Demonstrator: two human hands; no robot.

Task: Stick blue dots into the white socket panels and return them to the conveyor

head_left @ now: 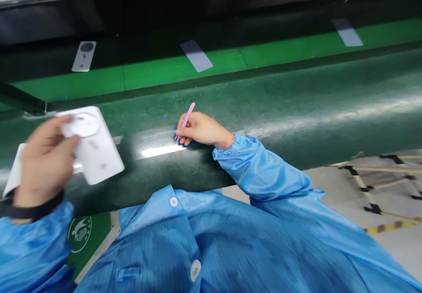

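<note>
My left hand (pixel 42 161) grips a white phone back cover (pixel 95 150) with a round camera ring, held above the dark green worktop (pixel 296 108) at the left; the cover is blurred by motion. My right hand (pixel 201 129) rests on the worktop near the middle, fingers pinched round pink tweezers (pixel 186 118) whose tip points down at the surface. Both arms wear blue sleeves.
Beyond the worktop runs a bright green conveyor belt (pixel 158 71) carrying three flat covers: one white (pixel 83 56) at left, one grey (pixel 196 56) in the middle, one (pixel 347 32) at right. Floor with yellow-black tape (pixel 379 196) lies at lower right.
</note>
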